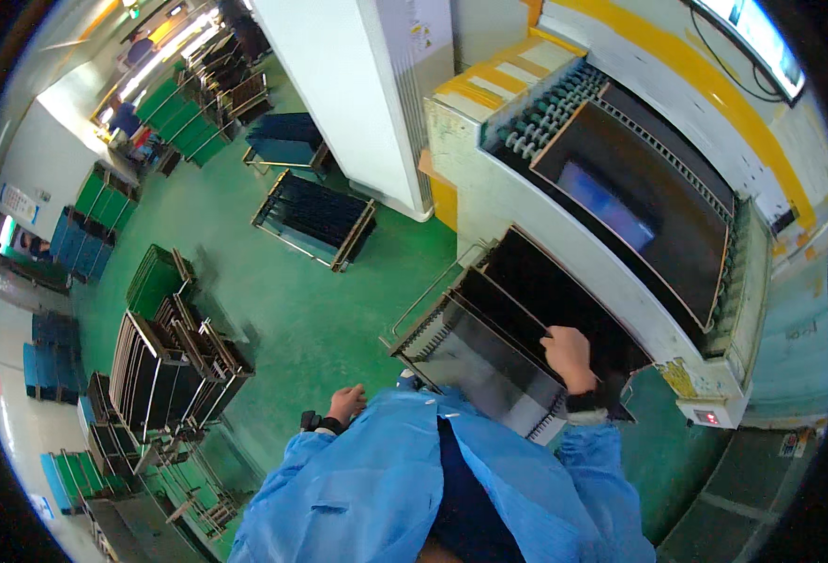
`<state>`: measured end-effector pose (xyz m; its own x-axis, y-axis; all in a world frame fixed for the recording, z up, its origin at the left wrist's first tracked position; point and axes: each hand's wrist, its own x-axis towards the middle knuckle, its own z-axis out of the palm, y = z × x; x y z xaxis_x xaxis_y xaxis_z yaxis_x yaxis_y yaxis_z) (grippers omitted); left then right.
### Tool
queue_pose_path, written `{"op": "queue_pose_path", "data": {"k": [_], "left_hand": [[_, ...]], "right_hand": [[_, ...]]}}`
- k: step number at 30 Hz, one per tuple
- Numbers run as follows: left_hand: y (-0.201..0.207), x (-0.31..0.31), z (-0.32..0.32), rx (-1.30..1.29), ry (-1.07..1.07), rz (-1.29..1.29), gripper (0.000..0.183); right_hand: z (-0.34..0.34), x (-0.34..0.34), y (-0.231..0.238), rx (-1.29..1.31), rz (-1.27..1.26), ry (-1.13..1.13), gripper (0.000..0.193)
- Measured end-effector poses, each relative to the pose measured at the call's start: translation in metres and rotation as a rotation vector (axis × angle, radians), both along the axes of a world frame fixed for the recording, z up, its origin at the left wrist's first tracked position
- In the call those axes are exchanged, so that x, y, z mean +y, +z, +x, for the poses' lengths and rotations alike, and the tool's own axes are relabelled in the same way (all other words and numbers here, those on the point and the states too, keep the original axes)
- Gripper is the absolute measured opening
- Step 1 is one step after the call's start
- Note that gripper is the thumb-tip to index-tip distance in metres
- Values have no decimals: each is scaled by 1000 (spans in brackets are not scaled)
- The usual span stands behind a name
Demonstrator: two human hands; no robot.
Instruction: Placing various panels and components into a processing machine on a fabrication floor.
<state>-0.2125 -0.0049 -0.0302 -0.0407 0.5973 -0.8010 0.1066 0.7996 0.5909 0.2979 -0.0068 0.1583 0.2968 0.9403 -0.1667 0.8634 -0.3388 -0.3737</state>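
Note:
At the top edge of a dark flat panel (pixel 509 305), my right hand (pixel 570 359) is closed, thumb and fingers pinching the rim. The panel stands in a metal slotted rack (pixel 425 326) in front of me. A clear, see-through sheet (pixel 475 361) forms the rack's near side. Behind the pinched panel is another large dark panel (pixel 545 272), leaning by the machine. My left hand (pixel 346 403) hangs low to the left of the rack, its fingers curled with nothing seen in them.
A white roller conveyor machine (pixel 470 150) carries a dark panel (pixel 639 202) on the right. A white column cabinet (pixel 357 94) stands ahead. Racks of dark panels (pixel 315 216) sit on the green floor (pixel 311 319); more racks (pixel 165 366) stand left. A screen (pixel 756 42) hangs upper right.

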Motion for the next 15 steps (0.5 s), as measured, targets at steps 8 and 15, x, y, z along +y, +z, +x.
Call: {"op": "queue_pose_path", "data": {"k": [8, 15], "left_hand": [[-4, 14, 3, -38, -3, 4, 33], [-18, 42, 7, -84, -132, -35, 39]], "right_hand": [[25, -40, 141, 14, 210, -116, 23], [27, -89, 222, 162, 1137, -647, 41]]}}
